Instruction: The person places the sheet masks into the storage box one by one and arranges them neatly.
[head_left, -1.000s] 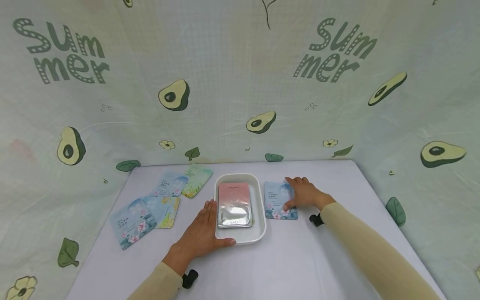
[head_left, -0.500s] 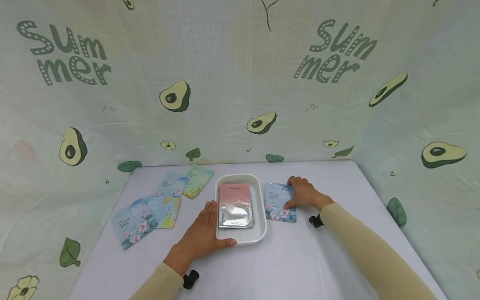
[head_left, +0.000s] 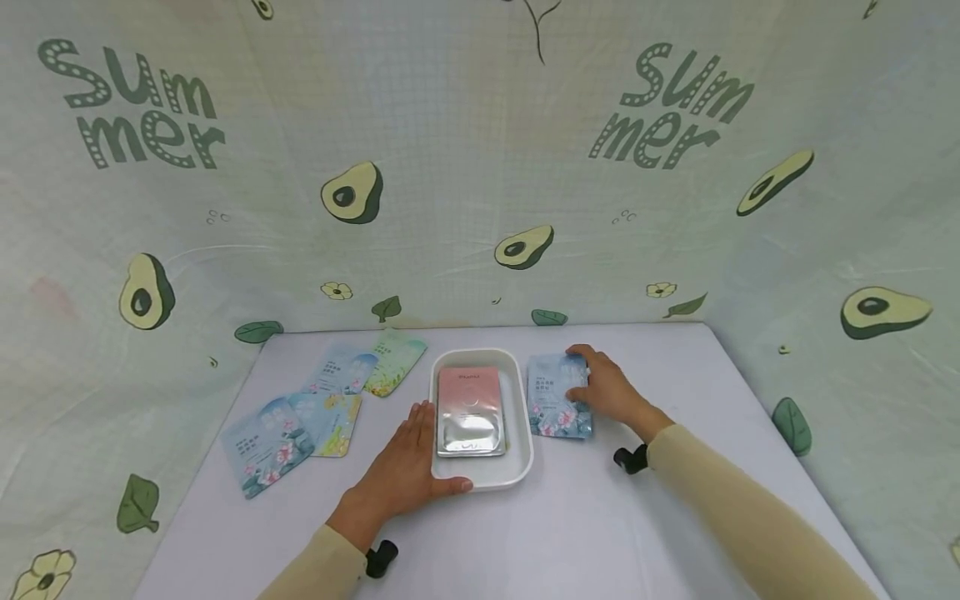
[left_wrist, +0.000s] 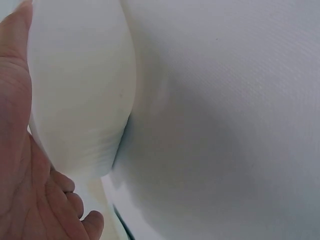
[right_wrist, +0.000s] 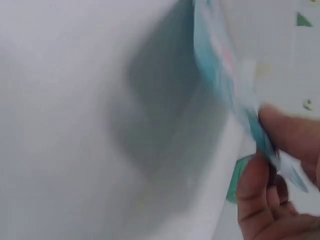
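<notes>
My right hand [head_left: 609, 390] pinches the right edge of a blue floral face mask packet [head_left: 553, 398]. In the right wrist view this packet [right_wrist: 225, 65] is tilted up off the table between thumb and fingers, its shadow below. My left hand [head_left: 405, 462] rests against the left side and near left corner of a white tray [head_left: 517, 471], fingers straight and thumb along the front rim. The left wrist view shows the tray's outer wall [left_wrist: 85, 90] beside the thumb. Inside the tray lies a pink and silver packet [head_left: 470, 400], covering most of what is under it.
Left of the tray, several packets lie loosely overlapping: a blue one [head_left: 266, 446], a blue-yellow one [head_left: 337, 429], a pale blue one [head_left: 341, 367] and a green one [head_left: 393, 362]. A printed cloth backdrop [head_left: 450, 283] stands behind and beside the white table [head_left: 525, 542].
My right hand has taken hold of the blue packet's right edge and raised it, moving slightly up and away. The left hand and the tray stay where they were.
</notes>
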